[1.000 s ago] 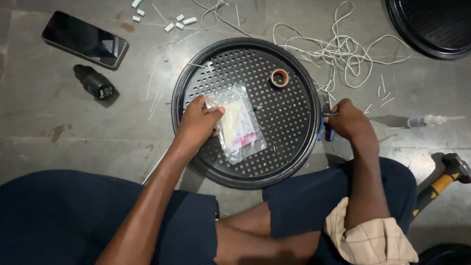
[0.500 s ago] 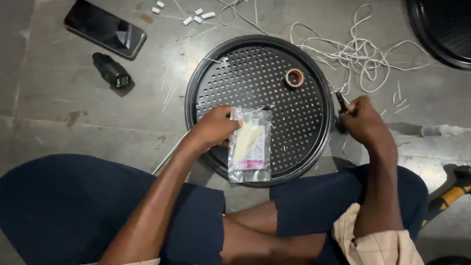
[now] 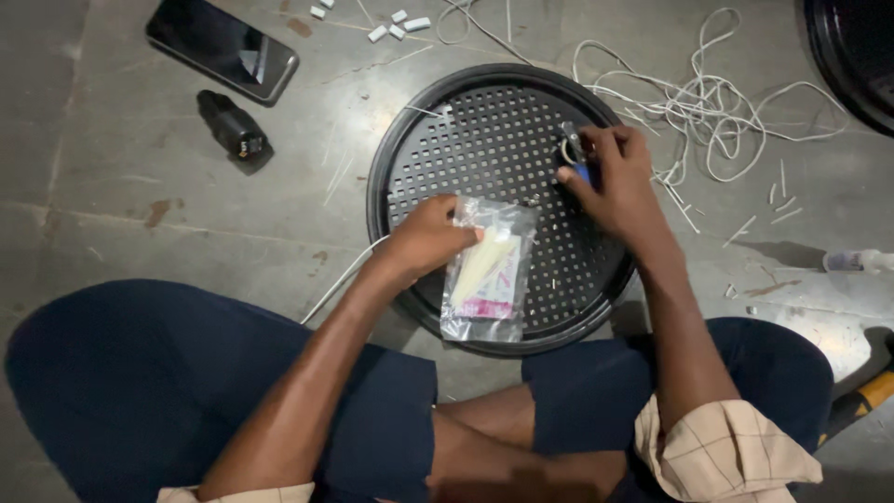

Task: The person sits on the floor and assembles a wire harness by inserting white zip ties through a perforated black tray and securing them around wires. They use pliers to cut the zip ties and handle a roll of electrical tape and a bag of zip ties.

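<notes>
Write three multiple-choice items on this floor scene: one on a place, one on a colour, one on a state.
1. Where does the phone lie?
A. on the floor, upper left of the perforated round tray
B. inside the tray
C. on the person's lap

2. What colour is the loose tangled cord beside the tray?
A. red
B. white
C. black

3. What is the left hand doing?
A. resting flat on the floor
B. holding the phone
C. gripping the clear plastic packet over the tray

Answers: 1 A, the phone sits on bare floor apart from the tray. 2 B, the cord shows white against the grey floor. 3 C, its fingers close on the packet's top edge, while the right hand holds a small tool.
</notes>
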